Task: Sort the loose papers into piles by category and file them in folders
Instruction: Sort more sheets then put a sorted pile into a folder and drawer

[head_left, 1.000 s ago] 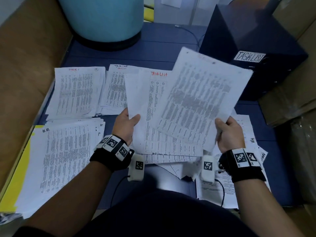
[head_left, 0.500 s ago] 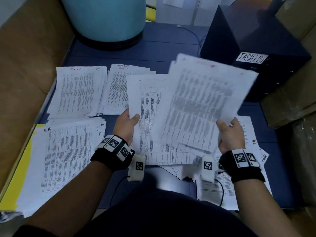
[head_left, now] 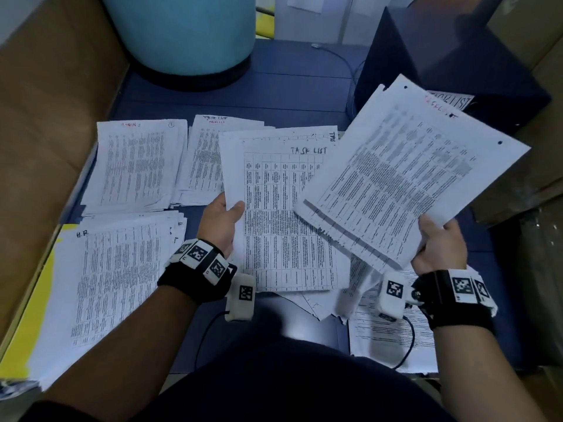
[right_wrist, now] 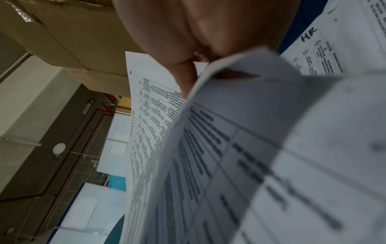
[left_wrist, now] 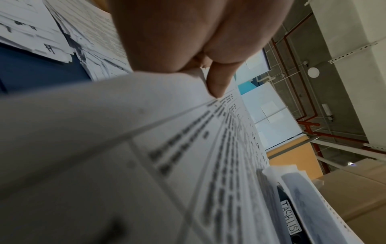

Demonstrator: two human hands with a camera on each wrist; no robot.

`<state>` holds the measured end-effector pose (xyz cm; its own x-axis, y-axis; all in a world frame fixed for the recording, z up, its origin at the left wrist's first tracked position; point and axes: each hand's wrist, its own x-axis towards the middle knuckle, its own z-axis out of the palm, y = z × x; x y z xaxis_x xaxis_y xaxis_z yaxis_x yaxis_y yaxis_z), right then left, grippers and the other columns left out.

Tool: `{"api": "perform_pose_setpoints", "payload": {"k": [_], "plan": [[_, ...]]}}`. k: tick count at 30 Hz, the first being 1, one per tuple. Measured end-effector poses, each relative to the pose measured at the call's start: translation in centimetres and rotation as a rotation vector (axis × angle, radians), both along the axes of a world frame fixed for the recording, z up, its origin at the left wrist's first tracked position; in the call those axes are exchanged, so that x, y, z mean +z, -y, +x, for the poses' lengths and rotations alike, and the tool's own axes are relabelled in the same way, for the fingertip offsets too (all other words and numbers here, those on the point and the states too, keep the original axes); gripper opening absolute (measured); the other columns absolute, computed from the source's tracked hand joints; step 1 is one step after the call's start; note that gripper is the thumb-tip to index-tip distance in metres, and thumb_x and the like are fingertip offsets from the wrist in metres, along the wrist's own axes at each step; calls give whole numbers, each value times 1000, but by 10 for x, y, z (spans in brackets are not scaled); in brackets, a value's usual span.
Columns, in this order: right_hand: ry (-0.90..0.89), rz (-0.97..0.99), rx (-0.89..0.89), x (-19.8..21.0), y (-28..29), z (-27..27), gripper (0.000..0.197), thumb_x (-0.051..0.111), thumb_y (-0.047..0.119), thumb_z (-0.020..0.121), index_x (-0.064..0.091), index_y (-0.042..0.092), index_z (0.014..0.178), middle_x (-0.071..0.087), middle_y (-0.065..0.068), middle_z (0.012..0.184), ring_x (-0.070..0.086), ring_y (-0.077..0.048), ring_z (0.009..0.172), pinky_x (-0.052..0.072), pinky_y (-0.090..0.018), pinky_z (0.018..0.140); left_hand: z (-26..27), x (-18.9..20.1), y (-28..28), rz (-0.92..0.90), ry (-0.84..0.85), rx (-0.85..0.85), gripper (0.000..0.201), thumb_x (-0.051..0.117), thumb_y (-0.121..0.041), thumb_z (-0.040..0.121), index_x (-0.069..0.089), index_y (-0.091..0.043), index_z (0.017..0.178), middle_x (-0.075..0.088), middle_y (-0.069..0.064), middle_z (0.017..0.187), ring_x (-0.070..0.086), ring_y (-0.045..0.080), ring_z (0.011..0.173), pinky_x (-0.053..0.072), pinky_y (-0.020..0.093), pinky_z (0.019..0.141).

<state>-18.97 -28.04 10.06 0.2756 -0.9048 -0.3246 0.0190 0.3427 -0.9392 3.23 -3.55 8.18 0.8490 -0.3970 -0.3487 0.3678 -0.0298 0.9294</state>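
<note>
Holding paper in both hands, you pinch a stack headed TASK LIST [head_left: 283,220] by its left edge with your left hand [head_left: 221,225], thumb on top, while your right hand [head_left: 438,248] grips the lower corner of a separate sheaf [head_left: 408,178], raised and tilted to the right above the counter [head_left: 292,95]. Against the frames a second and half a second ago, that sheaf has swung clear of the left-hand stack: it then covered most of the page beneath, and now the handwritten heading on that page is exposed, with faint red lettering readable near the sheaf's own top edge. This suggests you have split off sheets of one category and are checking the next heading. Outward from the hands, sorted piles lie on the counter: one marked ADMIN [head_left: 137,162] at far left, a second task-list pile [head_left: 204,159] just beside it, and a nearer pile marked H.R. [head_left: 112,287] resting on a yellow folder [head_left: 30,306]. Loose unsorted papers [head_left: 390,333] lie under your right wrist. A dark box labelled TASKLIST [head_left: 451,56] stands behind the raised sheaf, its likely destination. Filing into folders is not yet done.
</note>
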Motion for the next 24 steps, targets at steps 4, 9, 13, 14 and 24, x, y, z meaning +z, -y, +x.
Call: {"api": "perform_pose_setpoints", "payload": {"k": [4,9,13,14,24], "plan": [[-9,11,189,-3,-12,17,22,50,1,98,60,16,109,72,1,95,70,-19,86,59,-37,72,0,1,1,-6,-2,-1,27,47,0,97,62,-20,108,67,2,111,63,18,105,44,42,103],[-100,55,419,-9,-34,36,21,51,-4,95,62,8,108,74,-8,97,72,-20,84,60,-34,71,-4,1,2,-14,3,-55,27,51,-2,96,62,-18,115,68,2,114,63,20,108,45,43,103],[-147,99,491,-17,-42,40,19,56,-2,93,67,8,104,75,-6,90,69,-25,81,57,-45,81,-7,0,0,-16,-11,-80,27,60,-6,92,65,-14,117,70,8,113,65,28,107,49,52,96],[-159,98,504,-18,-43,40,17,58,-1,92,68,8,102,74,-7,90,66,-27,81,54,-52,87,-7,0,-1,-15,-6,-80,29,62,-6,90,64,-13,118,70,9,113,66,28,107,49,52,95],[-158,-46,403,-13,-31,34,26,55,-1,94,65,23,100,74,2,94,68,-19,88,53,-36,82,-4,-3,3,98,7,8,27,46,-16,100,60,-7,122,66,14,119,59,27,114,43,40,102]]}}
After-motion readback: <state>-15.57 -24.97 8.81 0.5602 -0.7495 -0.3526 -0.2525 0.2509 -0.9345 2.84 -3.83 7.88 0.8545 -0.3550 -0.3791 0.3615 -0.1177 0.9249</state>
